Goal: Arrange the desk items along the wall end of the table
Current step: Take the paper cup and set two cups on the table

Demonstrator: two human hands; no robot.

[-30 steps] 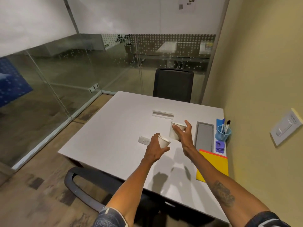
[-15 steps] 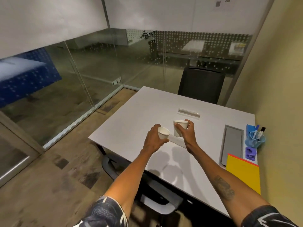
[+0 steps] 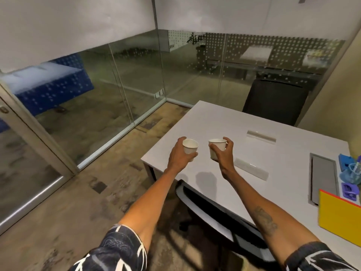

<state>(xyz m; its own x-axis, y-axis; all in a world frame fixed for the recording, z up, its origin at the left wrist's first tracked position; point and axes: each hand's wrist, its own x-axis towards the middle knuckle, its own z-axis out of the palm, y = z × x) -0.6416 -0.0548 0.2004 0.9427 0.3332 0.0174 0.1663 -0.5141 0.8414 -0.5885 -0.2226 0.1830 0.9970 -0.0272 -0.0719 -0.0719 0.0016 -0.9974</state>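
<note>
- Head view, item one: left paper cup (image 3: 190,146), white, upright, mouth open to the camera. Held clear of the table (image 3: 205,122), above its corner farthest from the wall.
- Left hand (image 3: 180,153): fingers wrapped round the cup's far and lower sides, thumb (image 3: 192,154) across the near side low down. Clamped on the cup.
- Item two: right paper cup (image 3: 217,148), white, upright, just beside the first, the two apart with a clear gap between them. Also off the tabletop, to judge by the shadow (image 3: 205,179) lying well below it.
- Right hand (image 3: 224,153): grip from behind and the right, one fingertip (image 3: 214,147) on the near wall, others over the rim at the far side. Closed on the cup.
- Deciding relation: both cups lie on the side of the fingers away from the wall; the wall end is off to the right of both hands, well apart. The right hand is the nearer one, so its cup likely travels first or farthest along.
- Between hands and wall end: two flat pale strips (image 3: 252,169), one just right of the right wrist, the other (image 3: 261,135) beyond it; then a grey recessed tray (image 3: 322,182).
- Already at the wall end: blue pen holder (image 3: 350,176), purple block (image 3: 349,190), yellow folder (image 3: 340,218). Free space for the cups appears to be beyond the holder; partly out of frame, cannot confirm.
</note>
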